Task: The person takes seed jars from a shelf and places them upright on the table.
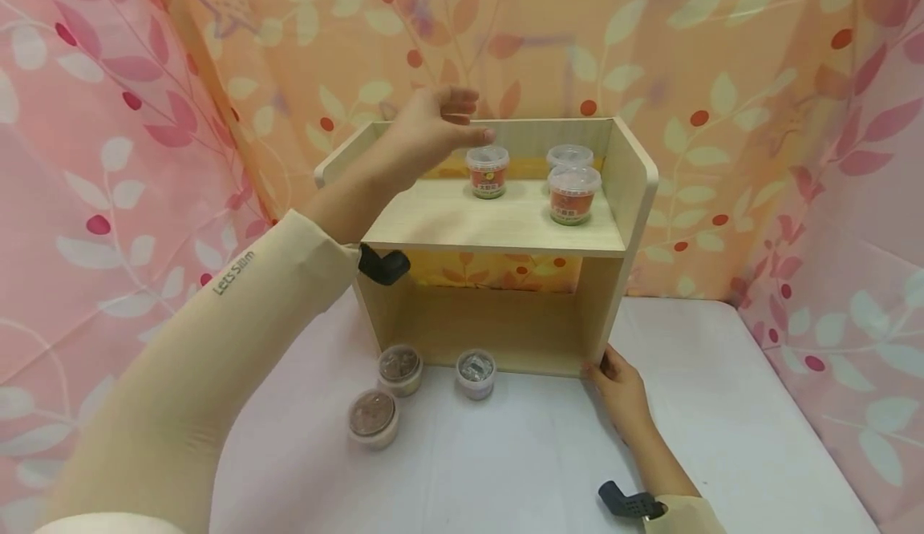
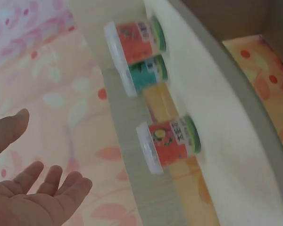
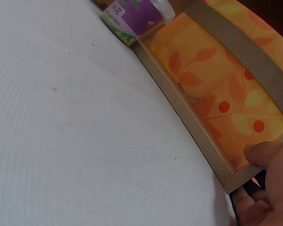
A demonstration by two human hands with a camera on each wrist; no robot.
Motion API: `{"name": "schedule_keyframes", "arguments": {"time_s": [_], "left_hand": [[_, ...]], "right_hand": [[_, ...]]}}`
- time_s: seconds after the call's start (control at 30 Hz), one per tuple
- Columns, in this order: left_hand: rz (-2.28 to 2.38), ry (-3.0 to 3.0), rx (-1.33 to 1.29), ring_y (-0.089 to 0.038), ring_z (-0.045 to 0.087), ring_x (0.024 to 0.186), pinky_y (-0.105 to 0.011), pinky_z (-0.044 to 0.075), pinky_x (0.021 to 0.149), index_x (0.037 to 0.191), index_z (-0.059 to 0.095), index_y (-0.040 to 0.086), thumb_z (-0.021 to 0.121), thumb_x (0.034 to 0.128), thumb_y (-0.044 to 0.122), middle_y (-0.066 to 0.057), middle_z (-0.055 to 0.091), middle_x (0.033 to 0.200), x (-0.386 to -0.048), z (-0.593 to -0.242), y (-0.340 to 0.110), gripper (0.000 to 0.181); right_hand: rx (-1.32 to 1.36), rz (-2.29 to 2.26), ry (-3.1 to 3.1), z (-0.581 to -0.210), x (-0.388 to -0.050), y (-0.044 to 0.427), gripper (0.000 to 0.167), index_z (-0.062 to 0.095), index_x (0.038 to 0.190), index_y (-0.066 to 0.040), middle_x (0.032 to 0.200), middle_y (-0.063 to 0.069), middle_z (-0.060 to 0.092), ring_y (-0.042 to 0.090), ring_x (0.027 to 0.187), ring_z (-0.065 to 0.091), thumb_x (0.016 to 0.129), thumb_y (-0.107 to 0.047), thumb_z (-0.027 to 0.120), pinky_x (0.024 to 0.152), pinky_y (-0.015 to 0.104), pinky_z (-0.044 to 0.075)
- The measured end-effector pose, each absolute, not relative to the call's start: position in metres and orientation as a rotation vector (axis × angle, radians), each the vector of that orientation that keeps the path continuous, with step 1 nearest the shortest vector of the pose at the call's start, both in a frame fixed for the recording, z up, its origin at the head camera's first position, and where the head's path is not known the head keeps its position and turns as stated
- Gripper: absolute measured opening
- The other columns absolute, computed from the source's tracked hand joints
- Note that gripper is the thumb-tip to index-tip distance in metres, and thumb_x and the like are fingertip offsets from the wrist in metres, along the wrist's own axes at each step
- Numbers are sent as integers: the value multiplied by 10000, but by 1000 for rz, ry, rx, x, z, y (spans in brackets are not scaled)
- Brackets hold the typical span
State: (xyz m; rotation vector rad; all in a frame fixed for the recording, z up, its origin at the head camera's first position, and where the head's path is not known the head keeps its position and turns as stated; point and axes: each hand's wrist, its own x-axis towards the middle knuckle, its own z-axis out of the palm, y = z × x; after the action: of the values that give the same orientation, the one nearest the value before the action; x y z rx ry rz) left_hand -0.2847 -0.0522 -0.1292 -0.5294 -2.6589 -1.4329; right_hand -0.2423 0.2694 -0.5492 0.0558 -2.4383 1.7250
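Observation:
A pale wooden two-tier shelf (image 1: 498,233) stands on the white table. On its upper board sit a red-labelled lidded plastic cup (image 1: 488,183) near the middle, and another red-labelled cup (image 1: 572,205) at the right. A teal-labelled cup (image 2: 147,75) is beside that one. My left hand (image 1: 440,121) hovers above the middle cup, fingers loosely bent, holding nothing; the left wrist view shows a gap between hand and cups. At the shelf's lower right front corner, my right hand (image 1: 622,394) grips the side panel, thumb inside and fingers outside.
Two lidded cups with brown contents, one (image 1: 400,367) behind the other (image 1: 374,418), stand on the table (image 1: 520,470) at the shelf's front left. A purple-labelled cup (image 3: 137,19) stands before the lower tier. Patterned curtains (image 1: 650,53) enclose the back and sides.

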Motion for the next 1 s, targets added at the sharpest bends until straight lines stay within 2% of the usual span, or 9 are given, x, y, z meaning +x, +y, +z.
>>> {"name": "schedule_keyframes", "arguments": {"time_s": [0.07, 0.13, 0.2, 0.3, 0.37, 0.5, 0.67, 0.8, 1.0], "left_hand": [[-1411, -2691, -470, -147, 468, 1417, -349, 265, 1245, 1543, 453, 204, 788, 920, 303, 26, 490, 1554, -295, -125, -50, 714], [-1339, -2733, -393, -125, 432, 1447, -419, -3, 1289, 1547, 446, 242, 771, 924, 380, 59, 490, 1556, -306, -122, -47, 715], [-1372, -2745, -346, -125, 420, 1456, -428, -34, 1283, 1549, 441, 245, 766, 924, 400, 56, 481, 1563, -316, -122, -45, 721], [-1443, -2745, -307, -144, 388, 1472, -391, 109, 1287, 1559, 427, 205, 758, 929, 399, 27, 461, 1575, -330, -126, -43, 738], [-1574, -2719, -284, -178, 372, 1480, -367, 295, 1233, 1574, 396, 156, 760, 933, 354, -10, 409, 1605, -337, -131, -41, 763], [-1676, -2725, -165, -218, 325, 1512, -416, 293, 1240, 1568, 413, 171, 758, 926, 408, 6, 358, 1634, -346, -143, -39, 766], [-1829, -2684, -40, -225, 359, 1495, -454, 292, 1240, 1520, 450, 175, 777, 903, 433, 13, 418, 1583, -352, -159, -32, 744], [-1924, -2644, 26, -220, 381, 1479, -487, 257, 1252, 1504, 450, 122, 804, 895, 367, 7, 485, 1518, -354, -166, -23, 747], [-1902, -2658, 48, -248, 422, 1447, -462, 308, 1234, 1476, 475, 56, 833, 879, 254, -45, 497, 1512, -357, -175, -15, 724]], "right_hand": [[49, 1729, -2443, -549, -242, 269, 657, 358, 1573, -10, 1545, 266, 437, 393, 1425, 445, 1018, -193, 658, 909, 28, 426], [50, 1743, -2433, -549, -242, 269, 655, 358, 1572, -8, 1551, 263, 430, 389, 1426, 443, 1018, -188, 658, 912, 31, 427], [49, 1755, -2423, -550, -242, 269, 652, 360, 1570, -7, 1552, 262, 428, 387, 1426, 443, 1019, -188, 657, 909, 29, 430], [50, 1778, -2400, -551, -242, 268, 648, 365, 1565, 5, 1550, 271, 426, 393, 1428, 437, 1016, -174, 659, 909, 26, 429], [51, 1785, -2394, -552, -242, 268, 648, 367, 1561, 12, 1545, 276, 430, 398, 1429, 434, 1014, -173, 661, 908, 25, 429], [52, 1781, -2391, -552, -241, 267, 652, 373, 1559, 13, 1544, 269, 438, 389, 1429, 436, 1008, -172, 668, 908, 25, 427], [68, 1774, -2387, -550, -240, 267, 649, 379, 1557, 11, 1540, 264, 446, 388, 1424, 444, 1007, -171, 671, 913, 21, 422], [76, 1770, -2381, -549, -242, 268, 646, 398, 1551, 1, 1527, 260, 465, 382, 1416, 454, 1002, -188, 682, 911, 23, 425], [70, 1770, -2390, -547, -241, 269, 651, 391, 1554, 1, 1537, 255, 457, 378, 1421, 456, 1006, -202, 678, 901, 21, 431]]}}
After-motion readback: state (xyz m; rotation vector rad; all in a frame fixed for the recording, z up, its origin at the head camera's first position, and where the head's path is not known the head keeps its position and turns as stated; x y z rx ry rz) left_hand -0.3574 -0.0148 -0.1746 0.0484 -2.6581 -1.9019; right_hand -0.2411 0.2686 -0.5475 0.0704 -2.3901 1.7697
